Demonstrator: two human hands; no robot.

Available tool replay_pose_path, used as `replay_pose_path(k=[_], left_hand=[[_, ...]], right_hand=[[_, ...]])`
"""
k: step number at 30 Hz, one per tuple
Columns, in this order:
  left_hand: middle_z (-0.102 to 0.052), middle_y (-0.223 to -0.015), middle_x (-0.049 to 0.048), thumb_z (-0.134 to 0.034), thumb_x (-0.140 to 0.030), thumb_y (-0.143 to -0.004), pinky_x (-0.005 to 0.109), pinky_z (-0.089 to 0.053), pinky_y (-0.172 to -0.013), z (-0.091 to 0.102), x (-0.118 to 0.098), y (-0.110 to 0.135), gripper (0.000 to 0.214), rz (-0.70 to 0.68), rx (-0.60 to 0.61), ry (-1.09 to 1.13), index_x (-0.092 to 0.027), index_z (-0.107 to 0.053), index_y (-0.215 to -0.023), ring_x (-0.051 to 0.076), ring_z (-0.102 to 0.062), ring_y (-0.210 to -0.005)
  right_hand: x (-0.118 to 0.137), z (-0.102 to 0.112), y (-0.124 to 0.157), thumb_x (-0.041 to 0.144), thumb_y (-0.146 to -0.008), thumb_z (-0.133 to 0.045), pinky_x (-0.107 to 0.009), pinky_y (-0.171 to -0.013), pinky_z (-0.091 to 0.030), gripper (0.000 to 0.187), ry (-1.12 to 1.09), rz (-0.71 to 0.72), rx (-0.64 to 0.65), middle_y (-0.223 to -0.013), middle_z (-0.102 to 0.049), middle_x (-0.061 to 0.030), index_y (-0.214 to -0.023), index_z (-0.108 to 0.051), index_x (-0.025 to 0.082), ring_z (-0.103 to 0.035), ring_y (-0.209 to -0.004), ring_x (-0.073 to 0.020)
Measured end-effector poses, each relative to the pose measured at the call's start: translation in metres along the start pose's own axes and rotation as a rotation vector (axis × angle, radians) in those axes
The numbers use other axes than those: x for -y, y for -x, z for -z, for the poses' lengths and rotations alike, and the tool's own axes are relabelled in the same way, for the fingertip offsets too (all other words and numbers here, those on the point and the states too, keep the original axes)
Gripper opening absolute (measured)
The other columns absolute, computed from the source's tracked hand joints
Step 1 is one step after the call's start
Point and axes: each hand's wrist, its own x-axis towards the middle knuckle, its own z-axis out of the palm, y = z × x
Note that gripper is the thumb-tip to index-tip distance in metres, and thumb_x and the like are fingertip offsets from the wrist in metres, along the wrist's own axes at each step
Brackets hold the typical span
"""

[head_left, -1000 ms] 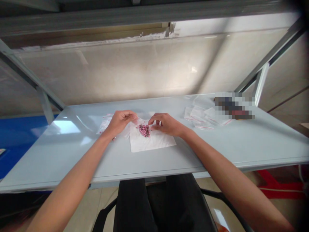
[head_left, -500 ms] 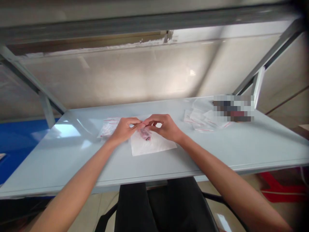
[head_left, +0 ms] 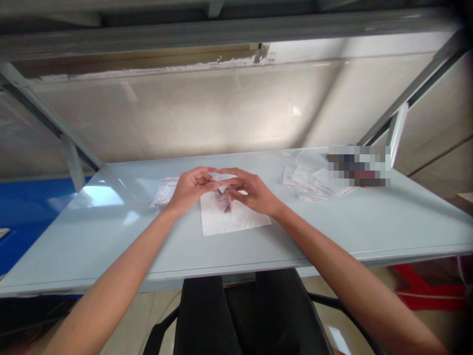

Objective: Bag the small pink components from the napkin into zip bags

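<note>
A small clear plastic bag [head_left: 223, 201], with a pinkish tint and a dark item inside, hangs between my two hands above a white sheet [head_left: 236, 222]. My left hand [head_left: 195, 186] has its thumb and fingers closed at the bag's top edge. From the other side my right hand [head_left: 251, 190] grips the bag between thumb and curled fingers, its index finger reaching across to the left fingertips. What the dark item is, I cannot make out. Left of the sheet, partly behind my left hand, lies a pile of clear bags [head_left: 163, 191] with red lines.
Several flat clear bags with red strips [head_left: 306, 182] lie at the right of the pale table [head_left: 354, 222]. Behind them is a pixelated patch [head_left: 358, 166]. Grey metal frame posts [head_left: 70, 160] stand at both sides, a blue surface [head_left: 22, 212] at left, a red stool [head_left: 428, 288] below right.
My fingers have spread and arched higher over the bag's top, where they were pinched together before. The bag has shifted slightly and its dark item shows more.
</note>
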Motion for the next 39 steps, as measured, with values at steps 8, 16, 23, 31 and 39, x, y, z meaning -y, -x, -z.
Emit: replay_pose_path(k=[8, 16, 23, 31, 39], left_hand=[[-0.079, -0.090, 0.0114, -0.081, -0.045, -0.077, 0.035, -0.055, -0.081, 0.015, -0.005, -0.003, 0.041, 0.055, -0.190, 0.045, -0.014, -0.073, -0.102, 0.020, -0.072, -0.077], [-0.078, -0.093, 0.0099, -0.088, -0.042, -0.069, 0.031, -0.054, -0.076, 0.015, -0.001, -0.003, 0.040, 0.056, -0.114, 0.061, -0.014, -0.074, -0.096, 0.018, -0.071, -0.079], [-0.077, -0.092, 0.0108, -0.077, -0.049, -0.080, 0.029, -0.051, -0.066, 0.016, -0.006, -0.002, 0.040, 0.089, -0.067, 0.013, -0.015, -0.078, -0.099, 0.018, -0.068, -0.074], [-0.077, -0.097, 0.0090, -0.081, -0.043, -0.077, 0.029, -0.053, -0.075, 0.009, -0.007, 0.000, 0.036, 0.087, -0.016, -0.072, -0.018, -0.076, -0.102, 0.018, -0.069, -0.083], [-0.076, -0.093, 0.0092, -0.080, -0.041, -0.079, 0.028, -0.052, -0.070, 0.005, -0.003, 0.000, 0.037, 0.072, 0.043, -0.089, -0.017, -0.075, -0.106, 0.018, -0.068, -0.079]], right_hand=[[-0.014, 0.018, -0.002, 0.025, -0.088, -0.061, -0.024, -0.057, -0.052, 0.018, 0.164, -0.051, -0.239, -0.097, -0.075, -0.0068, -0.102, -0.069, 0.016, -0.065, -0.065, -0.0120], [-0.036, 0.010, -0.004, 0.009, -0.084, -0.067, -0.026, -0.071, -0.047, 0.022, 0.528, -0.021, 0.028, -0.098, -0.072, -0.0055, -0.098, -0.079, 0.020, -0.058, -0.065, -0.0097], [-0.035, 0.011, -0.006, 0.015, -0.087, -0.070, -0.024, -0.067, -0.043, 0.010, 0.608, -0.056, 0.085, -0.090, -0.070, -0.0051, -0.092, -0.077, 0.018, -0.058, -0.066, -0.0107], [-0.033, 0.013, -0.003, 0.004, -0.087, -0.057, -0.024, -0.069, -0.044, 0.021, 0.618, 0.040, 0.106, -0.086, -0.070, -0.0061, -0.090, -0.074, 0.015, -0.059, -0.070, -0.0122], [-0.013, 0.014, -0.004, 0.027, -0.091, -0.063, -0.023, -0.062, -0.047, 0.017, 0.263, 0.042, -0.227, -0.099, -0.074, -0.0051, -0.105, -0.071, 0.019, -0.058, -0.066, -0.0103]])
